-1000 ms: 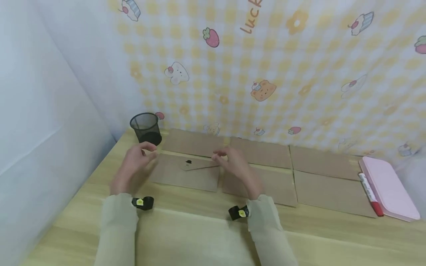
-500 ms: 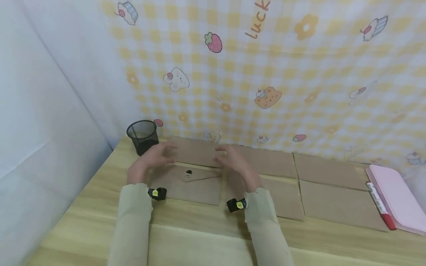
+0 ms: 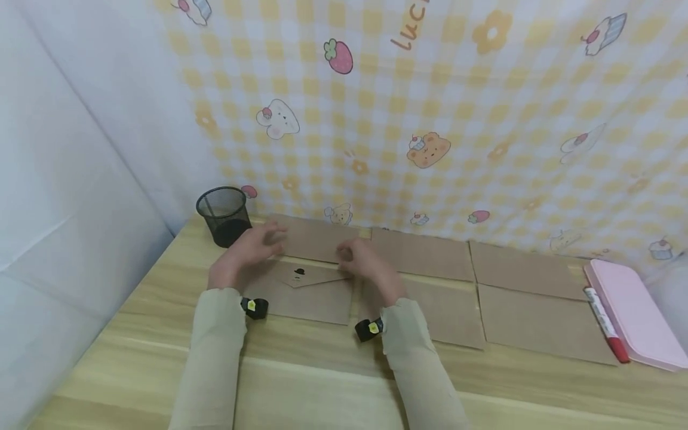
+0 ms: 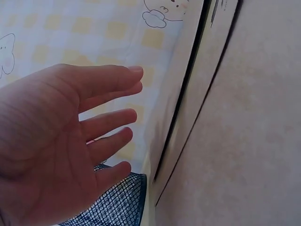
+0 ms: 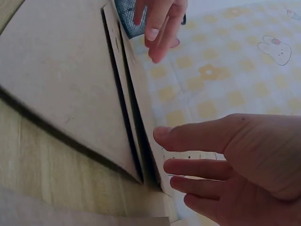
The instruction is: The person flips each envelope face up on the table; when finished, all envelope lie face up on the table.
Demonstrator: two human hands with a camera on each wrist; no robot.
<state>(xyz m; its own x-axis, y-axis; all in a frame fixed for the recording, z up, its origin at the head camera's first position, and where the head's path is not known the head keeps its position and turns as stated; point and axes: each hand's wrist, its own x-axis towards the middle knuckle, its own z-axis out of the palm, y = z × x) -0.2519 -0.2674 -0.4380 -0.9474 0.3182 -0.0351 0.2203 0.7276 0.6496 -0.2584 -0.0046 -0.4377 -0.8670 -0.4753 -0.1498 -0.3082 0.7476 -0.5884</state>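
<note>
Your left hand (image 3: 248, 246) hangs just to the right of the black mesh cup (image 3: 223, 216), its fingers spread apart and gently bent, with nothing in them. Your right hand (image 3: 366, 263) is farther right of the cup, a gap between its thumb and fingers, also holding nothing. The envelope (image 3: 312, 303) with a little hat print (image 3: 299, 272) on its flap lies on the table (image 3: 306, 394), nearer you than the cup and to its right. A plain brown sheet (image 3: 314, 240) lies behind it, just right of the cup. Farther right of the cup, four more brown sheets (image 3: 543, 325) lie in two rows. Farthest right of the cup, the red-ended marker (image 3: 606, 324) lies beside the pink case (image 3: 636, 313). Behind the cup hangs the checked cloth (image 3: 371, 113)
</note>
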